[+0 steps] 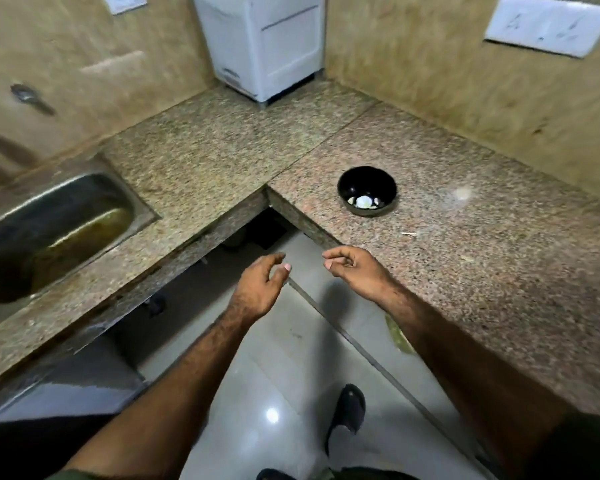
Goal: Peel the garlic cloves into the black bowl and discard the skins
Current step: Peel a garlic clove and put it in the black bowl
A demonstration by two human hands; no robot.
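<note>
A black bowl (367, 190) stands on the granite counter (465, 237) near its inner corner, with white peeled garlic cloves (363, 201) in its bottom. My left hand (260, 289) hangs over the floor in front of the counter corner, fingers loosely curled, holding nothing I can see. My right hand (355, 271) hovers at the counter's front edge, about a hand's length nearer than the bowl. Its fingers are curled with thumb and fingertips close together; whether anything sits between them is not clear. A thin pale skin scrap (408, 234) lies on the counter below the bowl.
A steel sink (49, 230) is set into the left counter wing. A white appliance (264, 46) stands in the far corner against the wall. The tiled floor (274, 375) and my black shoe (349, 410) show below. A greenish scrap (397, 336) lies at the counter's edge.
</note>
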